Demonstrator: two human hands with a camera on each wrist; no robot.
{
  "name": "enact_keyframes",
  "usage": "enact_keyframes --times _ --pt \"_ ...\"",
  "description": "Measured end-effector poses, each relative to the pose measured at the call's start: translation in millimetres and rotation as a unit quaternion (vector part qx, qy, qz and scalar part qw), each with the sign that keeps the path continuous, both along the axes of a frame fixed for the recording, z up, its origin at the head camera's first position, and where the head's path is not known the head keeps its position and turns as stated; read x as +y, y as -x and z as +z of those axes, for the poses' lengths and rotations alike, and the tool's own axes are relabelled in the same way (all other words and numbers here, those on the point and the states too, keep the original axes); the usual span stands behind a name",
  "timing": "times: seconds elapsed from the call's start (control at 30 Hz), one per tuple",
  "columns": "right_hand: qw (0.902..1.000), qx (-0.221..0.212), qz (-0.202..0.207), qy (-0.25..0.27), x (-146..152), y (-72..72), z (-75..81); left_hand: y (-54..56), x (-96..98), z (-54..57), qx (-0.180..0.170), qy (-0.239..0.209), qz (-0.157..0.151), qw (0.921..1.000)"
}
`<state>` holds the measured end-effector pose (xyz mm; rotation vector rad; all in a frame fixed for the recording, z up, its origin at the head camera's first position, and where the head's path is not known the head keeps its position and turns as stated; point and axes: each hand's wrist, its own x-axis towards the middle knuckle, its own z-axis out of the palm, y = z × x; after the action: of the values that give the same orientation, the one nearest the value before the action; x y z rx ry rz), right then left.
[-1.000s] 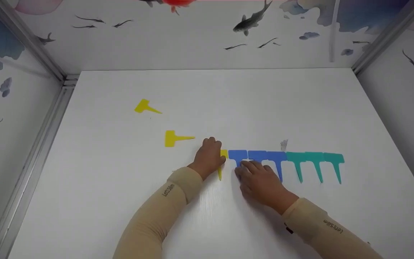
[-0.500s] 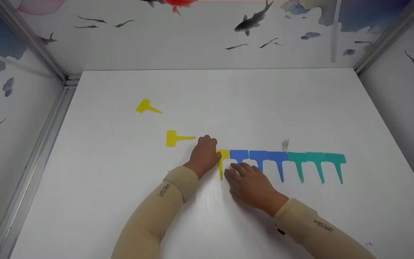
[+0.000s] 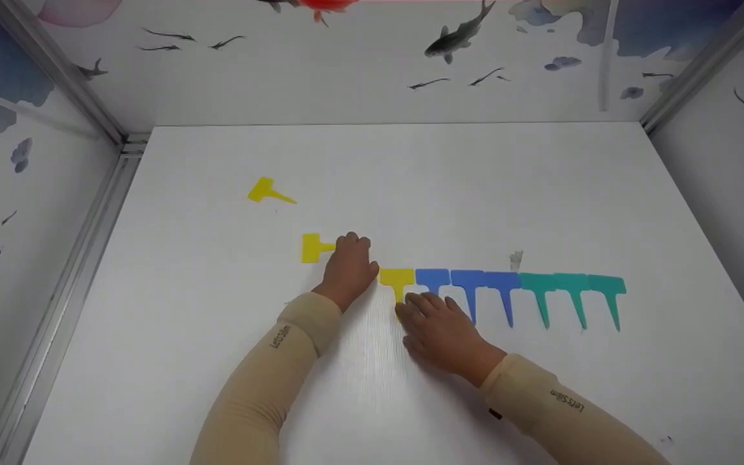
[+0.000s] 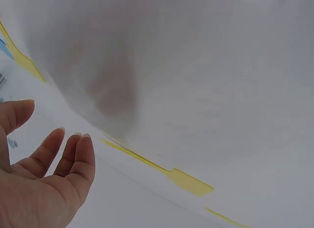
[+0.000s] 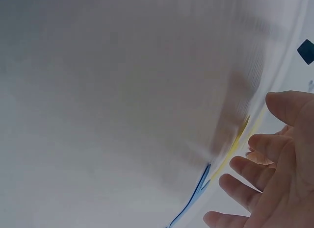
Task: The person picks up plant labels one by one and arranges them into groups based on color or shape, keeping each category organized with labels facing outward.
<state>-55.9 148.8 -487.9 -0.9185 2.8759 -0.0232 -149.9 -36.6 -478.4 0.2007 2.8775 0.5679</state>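
Note:
Flat T-shaped plastic plant labels lie in a row on the white table. At the row's left end is a yellow plant label (image 3: 397, 277), then several blue plant labels (image 3: 469, 278) and green plant labels (image 3: 572, 282). My left hand (image 3: 347, 268) is beside the stem of a second yellow plant label (image 3: 310, 248); in the left wrist view its fingers are relaxed and hold nothing. Over the stem of the row's yellow label is my right hand (image 3: 443, 332), fingers spread and loosely bent, as the right wrist view shows. It partly hides that stem and a blue one.
Another yellow plant label (image 3: 262, 190) lies farther back on the left. A small grey mark (image 3: 516, 260) shows behind the row. White walls (image 3: 372, 84) with painted fish enclose the table (image 3: 475, 194) at the back and sides.
My left hand has let go of the row's yellow label and moved left toward the second one. My right hand has shifted left, from the blue labels to the yellow label's stem.

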Motion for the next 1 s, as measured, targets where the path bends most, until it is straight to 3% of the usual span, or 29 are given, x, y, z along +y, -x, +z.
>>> enact_keyframes --times 0.4,0.67,1.0 --pt "0.9998 0.016 0.010 -0.004 0 0.2 -4.2 15.5 -38.5 3.8 0.016 0.012 0.073 0.9972" --pt "0.9998 0.015 0.015 -0.004 -1 0.6 -4.2 18.7 -53.8 3.3 -0.005 0.020 0.077 0.9968" --pt "0.9998 0.013 0.013 -0.007 -1 0.5 -3.3 25.2 -56.4 0.2 -0.004 0.040 0.058 0.9975"
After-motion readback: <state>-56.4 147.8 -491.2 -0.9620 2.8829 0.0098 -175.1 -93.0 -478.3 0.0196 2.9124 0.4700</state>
